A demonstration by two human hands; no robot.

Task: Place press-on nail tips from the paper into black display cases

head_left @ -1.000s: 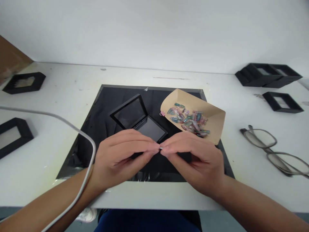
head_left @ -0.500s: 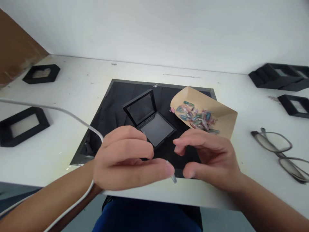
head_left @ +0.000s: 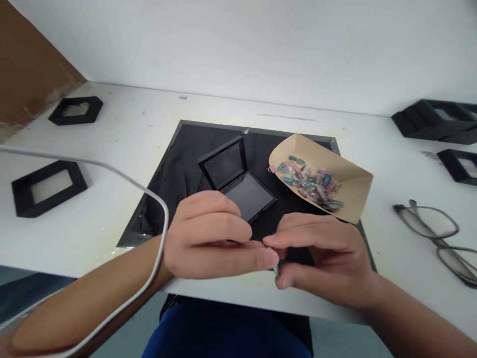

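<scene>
Head view, left hand: We see the left hand (head_left: 214,241) pinching a small, narrow, pale grey glossy piece (head_left: 276,270) between thumb and fingers, the other fingers curled in.
Pale piece: We find it between the two hands, above the near edge of the worktop, its free end pointing down.
Right hand: We note the right hand (head_left: 326,256) with fingers bent and thumb just beside the piece; we cannot tell whether it grasps it too.
Black case: We observe a square black hinged case (head_left: 255,196), its windowed lid raised and tilted, lying beyond the left hand, which hides a corner.
Tan tray: We see a tan, paper-like tray (head_left: 352,191) beyond the right hand, holding a heap of translucent green and pink slender pieces (head_left: 318,186), with a small pink clip (head_left: 272,169) at its left edge.
Black mat: We see a rectangular black sheet (head_left: 173,166) under case and tray, on the white worktop (head_left: 122,136).
White cable: We trace a thin white cable (head_left: 166,219) across the left forearm.
Right side: We see thin-rimmed spectacles (head_left: 440,243) lying unfolded near the tray.
</scene>
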